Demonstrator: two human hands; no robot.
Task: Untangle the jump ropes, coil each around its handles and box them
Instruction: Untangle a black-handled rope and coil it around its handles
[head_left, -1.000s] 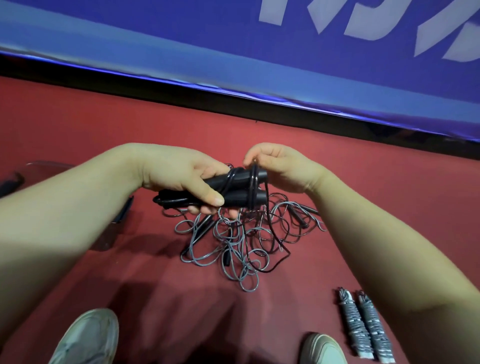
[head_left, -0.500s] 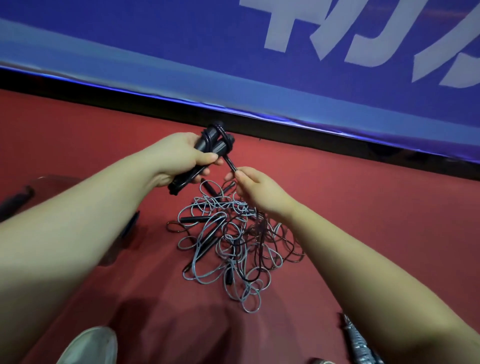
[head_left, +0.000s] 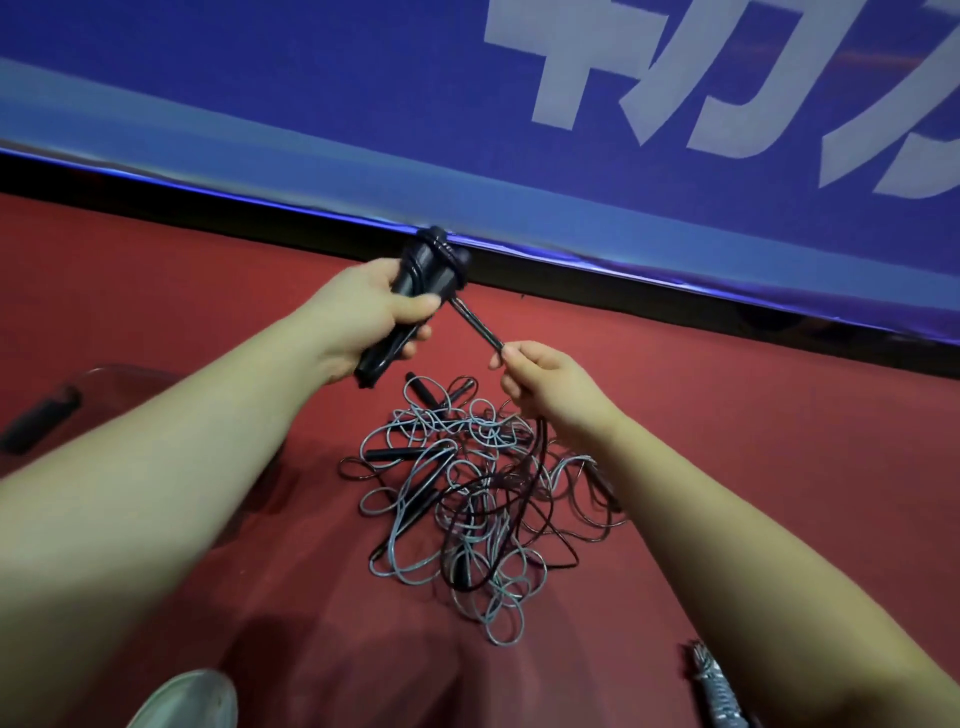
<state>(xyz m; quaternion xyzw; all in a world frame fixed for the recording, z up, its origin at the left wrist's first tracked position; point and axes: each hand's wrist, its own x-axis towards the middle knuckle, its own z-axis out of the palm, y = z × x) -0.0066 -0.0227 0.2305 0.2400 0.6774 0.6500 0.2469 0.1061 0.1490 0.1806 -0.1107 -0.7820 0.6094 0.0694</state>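
Left hand (head_left: 374, 306) grips a pair of black handles (head_left: 423, 257), tilted, with a few rope turns wound near their upper end. Right hand (head_left: 545, 384), just below and right of the left, pinches the black rope (head_left: 474, 323), which runs taut from the handles to the pinch, then drops to the tangle of grey and black ropes (head_left: 467, 493) on the red floor (head_left: 753, 426) beneath both hands. A coiled grey rope (head_left: 717, 686) lies beside the right forearm, partly cut off.
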